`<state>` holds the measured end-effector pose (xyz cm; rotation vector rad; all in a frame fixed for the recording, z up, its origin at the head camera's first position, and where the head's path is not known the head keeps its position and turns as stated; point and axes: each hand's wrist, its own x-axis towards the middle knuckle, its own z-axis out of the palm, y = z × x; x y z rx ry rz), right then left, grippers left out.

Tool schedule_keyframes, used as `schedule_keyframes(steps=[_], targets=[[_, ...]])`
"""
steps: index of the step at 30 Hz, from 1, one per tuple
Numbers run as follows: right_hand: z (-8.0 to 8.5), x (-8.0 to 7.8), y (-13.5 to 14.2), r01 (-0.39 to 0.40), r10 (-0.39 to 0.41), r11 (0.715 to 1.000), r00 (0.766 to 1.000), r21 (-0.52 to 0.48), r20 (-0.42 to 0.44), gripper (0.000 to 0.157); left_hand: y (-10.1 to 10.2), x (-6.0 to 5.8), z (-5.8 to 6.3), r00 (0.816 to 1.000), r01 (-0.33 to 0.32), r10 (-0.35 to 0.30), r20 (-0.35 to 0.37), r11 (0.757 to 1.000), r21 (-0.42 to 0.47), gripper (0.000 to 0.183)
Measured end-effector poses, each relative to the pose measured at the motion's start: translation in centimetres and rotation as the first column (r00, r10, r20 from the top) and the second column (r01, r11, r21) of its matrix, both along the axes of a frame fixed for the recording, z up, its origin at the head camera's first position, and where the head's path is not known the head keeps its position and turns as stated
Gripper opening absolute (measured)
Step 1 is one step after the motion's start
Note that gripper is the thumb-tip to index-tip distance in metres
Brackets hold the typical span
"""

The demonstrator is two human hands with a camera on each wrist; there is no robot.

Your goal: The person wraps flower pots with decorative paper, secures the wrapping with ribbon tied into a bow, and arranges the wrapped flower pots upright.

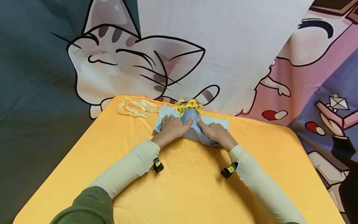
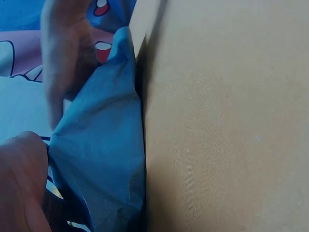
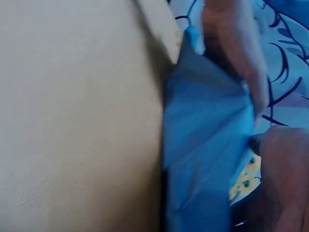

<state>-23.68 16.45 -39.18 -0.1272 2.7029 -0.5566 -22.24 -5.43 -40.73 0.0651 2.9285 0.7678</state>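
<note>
A sheet of blue-grey wrapping paper (image 1: 193,134) with a pale blue-green side lies near the table's far edge, its front part folded up over the stems of small yellow flowers (image 1: 190,105). My left hand (image 1: 174,127) grips the folded paper from the left, thumb against the raised middle. From the right, my right hand (image 1: 217,132) grips the same fold, its fingers curled and its thumb close to the other one. Creases in the paper (image 2: 104,145) show in the left wrist view. In the right wrist view, some yellow flowers (image 3: 247,176) peek out behind the paper. The stems are hidden.
A loosely coiled cream ribbon (image 1: 137,107) lies left of the paper. Yellow-orange cloth covers the table (image 1: 184,186). Behind it hangs a backdrop (image 1: 237,56) with cartoon drawings, close to the table's far edge. Each wrist carries a small black camera (image 1: 158,166).
</note>
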Motion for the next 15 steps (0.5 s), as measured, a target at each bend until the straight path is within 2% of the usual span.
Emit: schedule_keyframes(steps=[5,7,10,15], targets=[[2.2,-0.5,-1.6,0.054,-0.06,0.996,0.994,-0.069,-0.087,0.082,0.2,0.0,0.1,1.0,0.005,-0.005,0.006,1.0,0.007,0.1],[3.1,-0.9,-2.8,0.06,-0.067,0.996,0.993,-0.068,-0.1,0.073,0.4,-0.1,0.2,1.0,0.002,-0.002,0.012,1.0,-0.005,0.098],[4.5,-1.5,-4.6,0.051,-0.052,0.998,0.997,-0.021,-0.048,0.067,0.5,-0.1,0.2,1.0,-0.008,0.009,0.025,0.999,-0.04,0.091],[6.1,-2.8,-6.6,-0.011,0.002,0.997,0.993,0.077,0.116,0.071,0.7,0.1,0.2,1.0,-0.005,0.007,0.022,0.997,-0.079,0.091]])
